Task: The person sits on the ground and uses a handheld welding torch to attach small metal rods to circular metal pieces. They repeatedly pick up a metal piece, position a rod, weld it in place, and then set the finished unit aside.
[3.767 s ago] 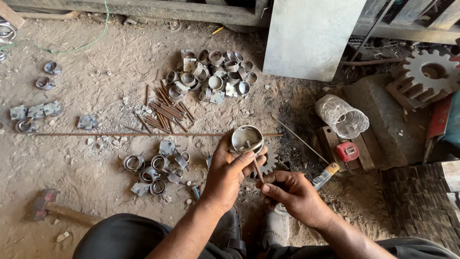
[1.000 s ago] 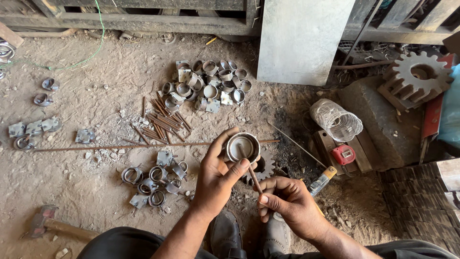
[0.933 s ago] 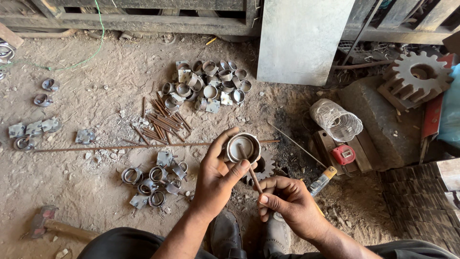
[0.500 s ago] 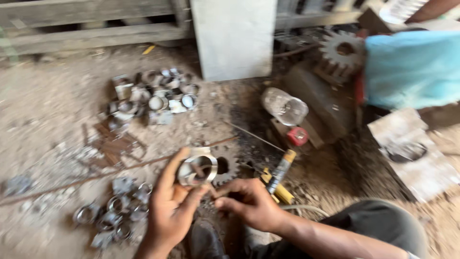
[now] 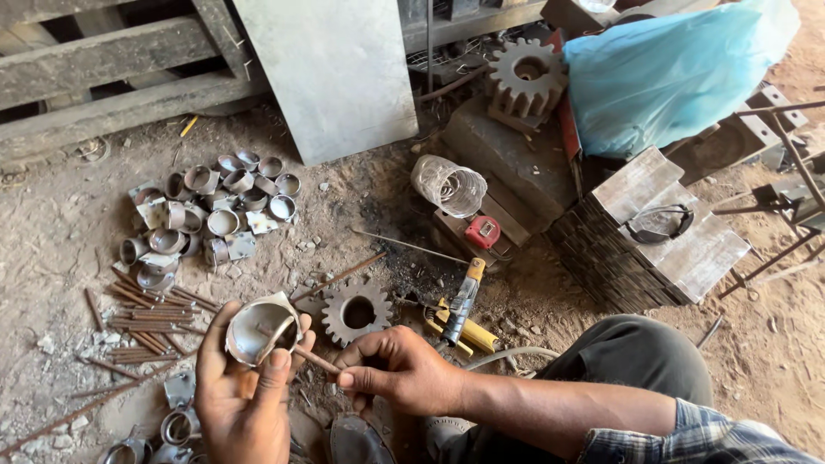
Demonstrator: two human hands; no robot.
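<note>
Ring: a short metal ring [image 5: 260, 329] with a flat tab on its rim, held above the dirt floor [image 5: 51, 249] near the bottom edge of the view, just left of the gear [image 5: 357, 312].
Rod: a thin rusty rod [image 5: 302, 353] runs from the right hand up and left into the mouth of the ring; its tip seems to touch the inner wall.
Left hand: the left hand [image 5: 243, 397] cups the ring from below, fingers curled up its left side and thumb pressed on its right rim, closed on it.
Right hand: the right hand [image 5: 397, 370] pinches the near end of the rod between thumb and forefinger, the other fingers folded.
Step in hand: by my reading, the rod is being fitted against the ring, with the two parts being lined up.
Next move: it looks to call for a steady left grip and a small, fine shift of the rod tip; a slip would knock the alignment off.
Around: finished-looking rings [image 5: 210, 215] lie heaped toward the floor's far left, loose rods [image 5: 150, 318] beside them; a yellow-handled tool [image 5: 462, 301] and a red tape measure [image 5: 482, 232] lie right of the gear.
</note>
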